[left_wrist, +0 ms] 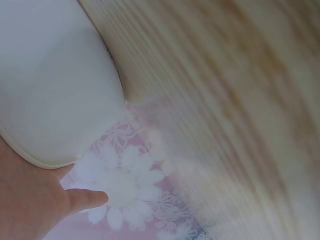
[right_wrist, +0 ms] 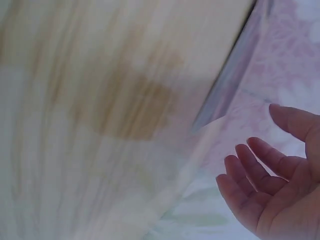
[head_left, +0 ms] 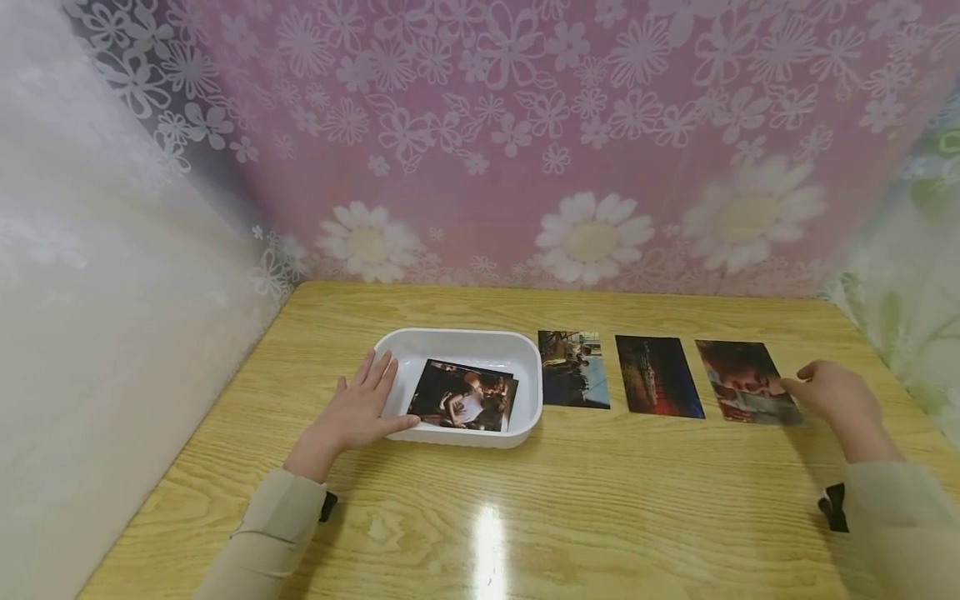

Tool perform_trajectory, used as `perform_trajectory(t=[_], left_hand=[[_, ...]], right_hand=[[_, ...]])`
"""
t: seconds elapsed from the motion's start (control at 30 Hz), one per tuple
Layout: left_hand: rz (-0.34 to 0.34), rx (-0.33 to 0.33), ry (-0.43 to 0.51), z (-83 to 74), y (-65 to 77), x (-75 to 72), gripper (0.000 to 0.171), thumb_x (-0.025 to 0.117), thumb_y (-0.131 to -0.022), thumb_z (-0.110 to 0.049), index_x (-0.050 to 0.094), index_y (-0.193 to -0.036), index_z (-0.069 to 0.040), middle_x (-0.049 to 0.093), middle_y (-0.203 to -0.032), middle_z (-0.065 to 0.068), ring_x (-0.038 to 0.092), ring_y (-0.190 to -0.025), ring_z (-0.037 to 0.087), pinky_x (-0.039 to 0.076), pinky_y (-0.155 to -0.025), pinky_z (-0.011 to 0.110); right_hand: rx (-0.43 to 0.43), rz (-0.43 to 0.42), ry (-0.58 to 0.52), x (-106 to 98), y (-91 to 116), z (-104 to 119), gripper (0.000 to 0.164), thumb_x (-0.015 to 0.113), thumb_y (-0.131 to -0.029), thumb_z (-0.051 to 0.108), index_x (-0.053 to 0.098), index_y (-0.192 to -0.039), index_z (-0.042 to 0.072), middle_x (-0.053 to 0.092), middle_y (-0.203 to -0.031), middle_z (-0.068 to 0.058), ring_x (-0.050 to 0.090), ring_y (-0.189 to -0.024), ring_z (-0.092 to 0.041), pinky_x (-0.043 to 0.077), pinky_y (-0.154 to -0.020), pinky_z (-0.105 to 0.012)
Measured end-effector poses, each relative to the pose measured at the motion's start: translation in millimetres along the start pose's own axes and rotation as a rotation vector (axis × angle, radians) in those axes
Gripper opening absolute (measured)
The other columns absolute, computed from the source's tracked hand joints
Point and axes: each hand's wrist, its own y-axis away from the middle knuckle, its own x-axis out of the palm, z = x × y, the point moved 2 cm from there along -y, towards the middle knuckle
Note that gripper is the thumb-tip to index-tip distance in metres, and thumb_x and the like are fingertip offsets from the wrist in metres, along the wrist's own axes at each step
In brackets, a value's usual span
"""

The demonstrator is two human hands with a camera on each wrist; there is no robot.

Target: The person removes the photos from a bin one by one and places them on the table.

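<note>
A white rectangular tray point(head_left: 531, 408) stands on the wooden table, holding a few overlapping photos point(head_left: 467, 404). My left hand point(head_left: 358, 415) rests with spread fingers on the tray's left rim, its thumb along the near edge. To the tray's right, three photos lie in a row: one with blue tones point(head_left: 576, 371), a dark one point(head_left: 658, 375) and one with a close-up face point(head_left: 742, 379). Beside that last photo's right edge is my right hand point(head_left: 843, 404). In the right wrist view, thumb and loosely bent fingers point(right_wrist: 250, 172) stand apart with nothing between them.
The wood-grain table point(head_left: 600, 500) reaches back to a pink flowered curtain point(head_left: 480, 167). Pale sheeting point(head_left: 112, 292) hangs along the left side, and a green-patterned one point(head_left: 922, 250) on the right.
</note>
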Motion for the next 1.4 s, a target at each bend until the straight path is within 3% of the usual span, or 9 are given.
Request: perform_trajectory(t=[0.17,0.33,0.5,0.57,0.67,0.83,1.13,1.4], left_hand=[[-0.003,0.001,-0.003,-0.4,0.7,-0.5,0.097,0.039,-0.078,-0.069,0.014,-0.141,0.0,0.004,-0.147,0.013,-0.005,-0.132,0.03,0.014,-0.092,0.065],[-0.003,0.004,-0.001,0.8,-0.1,1.3,0.098,0.039,-0.077,-0.07,0.013,-0.141,0.0,0.004,-0.147,0.013,-0.005,-0.132,0.029,0.014,-0.092,0.065],[-0.005,0.005,0.008,1.1,0.3,1.4,0.098,0.038,-0.077,-0.071,0.013,-0.141,-0.001,0.004,-0.147,0.013,-0.005,-0.132,0.029,0.014,-0.092,0.065],[-0.002,0.004,0.009,1.0,1.0,0.9,0.098,0.038,-0.077,-0.071,0.013,-0.141,-0.001,0.004,-0.147,0.013,-0.005,-0.132,0.029,0.014,-0.092,0.065],[0.003,-0.001,0.012,0.8,1.9,0.0,0.098,0.038,-0.077,-0.07,0.013,-0.141,-0.001,0.004,-0.147,0.012,-0.006,-0.132,0.029,0.013,-0.092,0.065],[0.006,-0.006,0.004,0.8,1.1,0.9,0.097,0.037,-0.077,-0.071,0.012,-0.142,-0.002,0.003,-0.147,0.012,-0.007,-0.132,0.029,0.013,-0.093,0.064],[-0.022,0.004,-0.001,0.1,-0.3,2.4,0.096,0.043,-0.078,-0.067,0.015,-0.141,-0.001,0.006,-0.147,0.012,-0.004,-0.132,0.03,0.014,-0.092,0.065],[-0.019,0.005,-0.003,-0.9,-0.2,1.3,0.096,0.042,-0.078,-0.067,0.015,-0.141,-0.001,0.006,-0.147,0.012,-0.004,-0.132,0.03,0.014,-0.092,0.065]], right_hand=[[-0.125,-0.085,-0.049,3.0,7.1,32.1,0.067,0.051,-0.087,0.041,0.043,-0.108,-0.022,0.049,-0.099,-0.037,0.051,-0.08,-0.045,0.042,-0.056,-0.043],[-0.234,-0.108,-0.1,10.5,12.8,77.6,0.061,0.051,-0.088,0.039,0.046,-0.109,-0.018,0.054,-0.091,-0.032,0.053,-0.076,-0.041,0.042,-0.06,-0.046],[-0.338,-0.138,-0.095,20.4,19.3,128.0,0.057,0.053,-0.087,0.039,0.05,-0.112,-0.012,0.055,-0.097,-0.03,0.055,-0.08,-0.039,0.043,-0.063,-0.047],[-0.375,-0.147,-0.087,25.3,21.5,149.2,0.055,0.056,-0.086,0.036,0.05,-0.115,-0.011,0.053,-0.106,-0.029,0.053,-0.089,-0.04,0.043,-0.068,-0.049],[-0.424,-0.14,-0.095,32.7,23.7,181.3,0.048,0.06,-0.084,0.028,0.052,-0.114,-0.009,0.054,-0.107,-0.026,0.052,-0.094,-0.038,0.043,-0.072,-0.048],[-0.473,-0.122,-0.131,43.6,27.8,223.7,0.046,0.063,-0.082,0.028,0.055,-0.113,-0.004,0.055,-0.108,-0.022,0.052,-0.095,-0.035,0.043,-0.075,-0.047],[-0.591,-0.104,-0.169,60.8,29.4,266.2,0.043,0.066,-0.08,0.029,0.058,-0.11,0.0,0.058,-0.105,-0.015,0.054,-0.096,-0.03,0.044,-0.076,-0.042],[-0.676,-0.061,-0.081,74.8,35.8,296.6,0.048,0.065,-0.08,0.033,0.056,-0.113,0.0,0.055,-0.111,-0.013,0.052,-0.099,-0.027,0.043,-0.079,-0.039]])
